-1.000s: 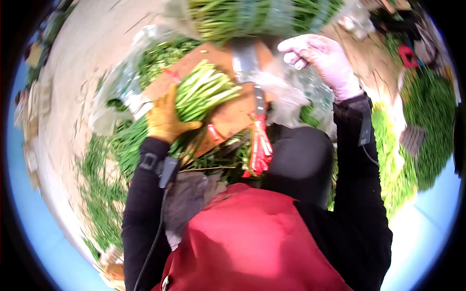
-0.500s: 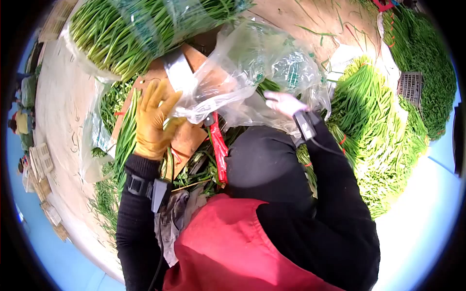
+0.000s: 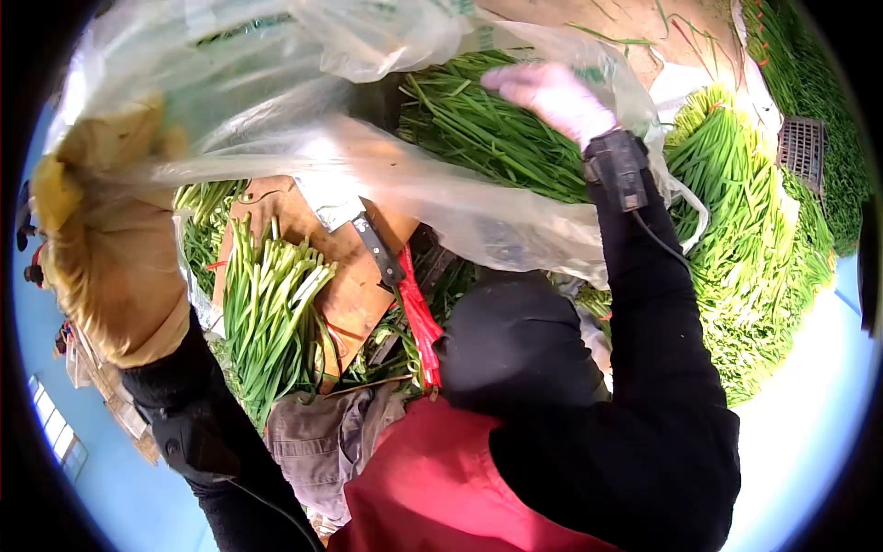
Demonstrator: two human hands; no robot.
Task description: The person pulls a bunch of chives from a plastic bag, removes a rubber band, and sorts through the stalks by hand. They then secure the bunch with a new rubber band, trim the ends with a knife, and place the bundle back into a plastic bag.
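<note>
My left hand (image 3: 120,248), in a yellow-orange glove, is raised at the far left, its blurred fingers gripping a clear plastic bag (image 3: 515,212). The bag's edge stretches across to the right side. My right hand (image 3: 556,101), in a pale pink glove, has its fingers stretched out over long green stalks (image 3: 497,129) at the bag's opening. Below the bag, a knife (image 3: 375,247) with a black handle lies on a brown board (image 3: 354,299). A loose bunch of green stalks (image 3: 271,317) rests on the board's left part.
Red strips (image 3: 418,317) hang beside the board, near my dark-clad knee (image 3: 510,340). Large heaps of greens (image 3: 736,248) lie at the right, with a dark plastic crate (image 3: 802,152) beyond them. A brownish cloth (image 3: 322,451) lies below the board.
My left hand has moved left and nearer the camera, taking hold of the bag and spreading it. My right hand has moved up onto the greens. The knife and board are more exposed.
</note>
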